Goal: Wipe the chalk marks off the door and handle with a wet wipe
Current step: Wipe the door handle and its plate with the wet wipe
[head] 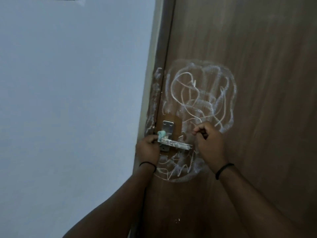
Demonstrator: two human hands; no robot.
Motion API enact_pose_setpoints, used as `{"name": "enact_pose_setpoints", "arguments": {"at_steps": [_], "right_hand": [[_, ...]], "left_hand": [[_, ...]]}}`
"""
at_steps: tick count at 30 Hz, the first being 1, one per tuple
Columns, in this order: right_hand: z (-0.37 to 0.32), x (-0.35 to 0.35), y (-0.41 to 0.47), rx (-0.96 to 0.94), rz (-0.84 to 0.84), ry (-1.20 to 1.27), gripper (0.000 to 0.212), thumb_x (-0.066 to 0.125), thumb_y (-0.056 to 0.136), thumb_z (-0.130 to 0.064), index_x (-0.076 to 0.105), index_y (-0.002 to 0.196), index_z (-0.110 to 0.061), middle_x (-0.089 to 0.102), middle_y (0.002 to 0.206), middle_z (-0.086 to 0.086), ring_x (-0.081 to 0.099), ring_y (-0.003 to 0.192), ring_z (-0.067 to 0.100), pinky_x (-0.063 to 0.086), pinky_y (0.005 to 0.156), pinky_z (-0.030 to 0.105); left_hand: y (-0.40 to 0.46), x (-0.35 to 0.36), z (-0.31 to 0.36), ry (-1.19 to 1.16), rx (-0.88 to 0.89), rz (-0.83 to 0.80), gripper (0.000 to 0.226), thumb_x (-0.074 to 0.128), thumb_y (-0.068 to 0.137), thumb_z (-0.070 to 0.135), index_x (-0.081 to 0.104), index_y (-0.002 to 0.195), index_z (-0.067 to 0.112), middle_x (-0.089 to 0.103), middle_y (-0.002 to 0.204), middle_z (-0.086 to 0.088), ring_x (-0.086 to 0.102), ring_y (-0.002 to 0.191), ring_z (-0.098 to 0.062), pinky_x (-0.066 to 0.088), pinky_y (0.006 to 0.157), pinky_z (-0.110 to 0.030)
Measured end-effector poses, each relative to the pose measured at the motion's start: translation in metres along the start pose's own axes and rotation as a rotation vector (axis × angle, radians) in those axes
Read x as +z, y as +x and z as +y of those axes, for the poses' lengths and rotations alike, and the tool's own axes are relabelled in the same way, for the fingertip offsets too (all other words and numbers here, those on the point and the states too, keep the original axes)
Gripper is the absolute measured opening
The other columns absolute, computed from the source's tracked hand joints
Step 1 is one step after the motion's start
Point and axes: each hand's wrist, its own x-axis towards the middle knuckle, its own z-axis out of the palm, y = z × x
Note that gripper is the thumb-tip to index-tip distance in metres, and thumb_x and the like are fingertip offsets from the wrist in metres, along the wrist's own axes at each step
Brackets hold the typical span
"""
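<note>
we are seeing left hand (147, 146) pinching bunched wet wipe (41, 134) against handle (175, 143), right hand (210, 143) curling at handle's 3 o'clock, grip unclear, chalk marks (200, 95) at door's (265, 66) 12 o'clock

To your left a plain pale wall (68, 100) fills the view, running up to the brown door frame (163, 54). You've a dark band (223, 170) on each wrist.
</note>
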Motion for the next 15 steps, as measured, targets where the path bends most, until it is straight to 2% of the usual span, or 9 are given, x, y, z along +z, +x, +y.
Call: {"name": "enact_pose_setpoints", "arguments": {"at_steps": [2,4,7,9,12,15], "right_hand": [[0.003,-0.002,-0.002,0.007,-0.009,0.015,0.028,0.054,0.087,-0.003,0.059,0.082,-0.031,0.066,0.08,-0.011,0.063,0.074,0.01,0.056,0.065,0.039],[0.005,-0.001,-0.004,0.004,-0.02,0.027,0.031,0.055,0.087,-0.003,0.06,0.082,-0.033,0.065,0.081,-0.014,0.061,0.07,0.007,0.053,0.06,0.031],[0.008,-0.001,-0.009,0.03,-0.039,0.034,0.032,0.056,0.089,-0.001,0.061,0.083,-0.032,0.065,0.081,-0.015,0.059,0.067,0.005,0.047,0.057,0.026],[0.011,-0.001,-0.011,0.049,-0.03,0.039,0.033,0.057,0.089,0.0,0.062,0.081,-0.031,0.066,0.078,-0.01,0.058,0.063,0.005,0.045,0.055,0.023],[0.01,0.0,-0.013,0.061,-0.009,0.065,0.035,0.057,0.088,0.002,0.062,0.078,-0.031,0.067,0.077,-0.005,0.059,0.063,0.011,0.047,0.054,0.026],[0.006,0.002,-0.016,0.058,-0.01,0.085,0.036,0.056,0.088,0.005,0.061,0.079,-0.029,0.066,0.078,-0.001,0.061,0.068,0.015,0.05,0.059,0.029]], "left_hand": [[-0.001,-0.002,0.0,-0.038,-0.007,-0.024,0.021,0.069,0.084,0.01,0.079,0.099,0.021,0.077,0.096,0.002,0.069,0.087,-0.014,0.056,0.081,-0.026],[0.0,-0.003,-0.002,-0.056,0.018,-0.038,0.022,0.068,0.086,0.009,0.078,0.101,0.021,0.076,0.096,0.003,0.069,0.085,-0.011,0.056,0.078,-0.024],[0.005,-0.002,-0.003,-0.102,0.043,-0.071,0.023,0.068,0.087,0.008,0.078,0.1,0.024,0.075,0.09,0.011,0.067,0.079,0.002,0.052,0.068,-0.01],[0.01,-0.003,-0.003,-0.11,0.015,-0.103,0.025,0.068,0.086,0.009,0.078,0.095,0.03,0.07,0.077,0.024,0.064,0.073,0.01,0.048,0.061,-0.004],[0.018,-0.005,-0.002,-0.111,-0.018,-0.128,0.036,0.069,0.084,0.006,0.074,0.08,0.041,0.066,0.066,0.029,0.067,0.066,0.005,0.054,0.061,-0.012],[0.023,-0.004,-0.006,-0.168,-0.117,-0.162,0.042,0.068,0.082,0.002,0.074,0.071,0.042,0.074,0.07,0.012,0.072,0.063,-0.009,0.061,0.063,-0.026]]}}
